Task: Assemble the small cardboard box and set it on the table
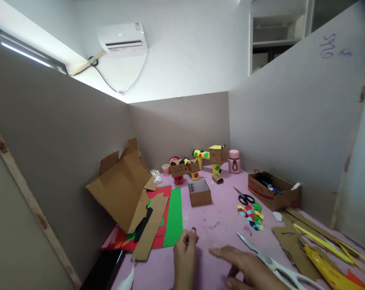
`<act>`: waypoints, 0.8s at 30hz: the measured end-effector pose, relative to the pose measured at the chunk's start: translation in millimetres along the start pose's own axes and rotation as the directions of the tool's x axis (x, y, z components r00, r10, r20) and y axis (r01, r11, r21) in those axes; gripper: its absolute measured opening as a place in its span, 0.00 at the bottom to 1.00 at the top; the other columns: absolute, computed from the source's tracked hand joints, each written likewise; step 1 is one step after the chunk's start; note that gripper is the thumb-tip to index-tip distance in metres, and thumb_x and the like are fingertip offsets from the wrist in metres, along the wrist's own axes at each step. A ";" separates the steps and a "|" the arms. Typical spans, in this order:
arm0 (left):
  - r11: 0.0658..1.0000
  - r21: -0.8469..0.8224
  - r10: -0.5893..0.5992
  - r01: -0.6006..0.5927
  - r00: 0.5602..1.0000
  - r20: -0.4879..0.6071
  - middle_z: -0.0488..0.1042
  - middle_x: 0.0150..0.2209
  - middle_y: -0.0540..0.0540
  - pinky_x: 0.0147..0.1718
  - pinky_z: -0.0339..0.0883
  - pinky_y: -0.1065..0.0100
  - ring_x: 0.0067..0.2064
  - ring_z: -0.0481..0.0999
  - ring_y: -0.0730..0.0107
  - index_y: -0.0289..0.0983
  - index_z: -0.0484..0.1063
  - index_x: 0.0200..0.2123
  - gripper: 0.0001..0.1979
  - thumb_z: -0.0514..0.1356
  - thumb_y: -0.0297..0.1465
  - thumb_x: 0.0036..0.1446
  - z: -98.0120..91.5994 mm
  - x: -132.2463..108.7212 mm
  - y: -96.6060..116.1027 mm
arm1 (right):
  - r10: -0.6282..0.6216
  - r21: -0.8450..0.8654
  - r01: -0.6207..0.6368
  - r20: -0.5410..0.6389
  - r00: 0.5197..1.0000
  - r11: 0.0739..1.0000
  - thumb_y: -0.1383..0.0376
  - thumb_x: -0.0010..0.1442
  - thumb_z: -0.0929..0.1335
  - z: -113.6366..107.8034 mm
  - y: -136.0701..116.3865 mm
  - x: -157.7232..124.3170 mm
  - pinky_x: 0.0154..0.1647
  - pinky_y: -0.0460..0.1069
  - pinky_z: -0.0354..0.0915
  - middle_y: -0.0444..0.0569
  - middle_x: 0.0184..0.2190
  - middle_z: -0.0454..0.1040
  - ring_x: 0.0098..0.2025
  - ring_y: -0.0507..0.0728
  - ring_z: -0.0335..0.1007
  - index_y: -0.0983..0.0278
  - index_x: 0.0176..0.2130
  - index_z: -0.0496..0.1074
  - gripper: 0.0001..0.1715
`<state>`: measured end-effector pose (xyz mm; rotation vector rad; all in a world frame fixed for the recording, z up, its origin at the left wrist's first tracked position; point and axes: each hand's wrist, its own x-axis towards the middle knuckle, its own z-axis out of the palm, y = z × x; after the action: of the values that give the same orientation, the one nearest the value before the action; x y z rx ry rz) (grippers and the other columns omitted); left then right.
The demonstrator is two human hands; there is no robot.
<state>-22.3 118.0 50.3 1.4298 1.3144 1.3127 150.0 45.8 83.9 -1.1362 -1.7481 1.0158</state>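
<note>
My left hand [185,257] is raised over the pink tabletop [218,225] near the front edge, fingers curled together, thumb and fingertips pinched on something too small to name. My right hand [249,270] lies low over the table to its right, fingers stretched out toward the left and holding nothing. Large white-handled scissors [273,262] lie just right of my right hand. A pile of small coloured paper cutouts [251,215] sits further back.
Cardboard pieces [124,193] lean on green [174,217] and red paper sheets at left. A small open brown box [199,192], paper-roll figures [182,169], a pink bottle [234,161], black scissors [245,198] and a box of tools [273,189] stand behind. Yellow strips [327,245] lie at right.
</note>
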 end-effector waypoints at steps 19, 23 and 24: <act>0.980 0.129 0.131 -0.153 0.977 0.167 0.59 0.20 0.50 0.28 0.53 0.65 0.24 0.60 0.67 0.42 0.56 0.18 0.27 0.43 0.57 0.55 5.3 6.2 -41.0 | -0.120 -0.811 -0.272 -0.384 0.916 0.518 0.52 0.60 0.65 31.1 10.9 229.3 0.54 0.63 0.57 0.51 0.45 0.73 0.51 0.61 0.66 0.65 0.39 0.72 0.19; 0.986 0.103 0.119 -0.134 0.983 0.141 0.57 0.18 0.51 0.27 0.52 0.65 0.23 0.58 0.67 0.42 0.56 0.16 0.28 0.45 0.59 0.52 6.0 8.0 -41.1 | -0.132 -0.807 -0.275 -0.396 0.909 0.523 0.58 0.60 0.67 36.5 7.7 240.5 0.53 0.63 0.59 0.49 0.42 0.75 0.48 0.60 0.69 0.66 0.38 0.73 0.13; 0.988 0.088 0.117 -0.128 0.985 0.129 0.56 0.18 0.51 0.27 0.52 0.65 0.23 0.57 0.67 0.42 0.56 0.16 0.28 0.46 0.59 0.51 6.1 8.1 -41.0 | -0.149 -0.800 -0.262 -0.398 0.905 0.540 0.59 0.61 0.67 35.8 5.4 238.6 0.53 0.62 0.59 0.49 0.41 0.75 0.47 0.59 0.69 0.65 0.37 0.73 0.11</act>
<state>-24.2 133.3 11.0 1.6545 1.2391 1.2323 52.8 264.9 111.9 -1.8481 -1.8389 -0.1955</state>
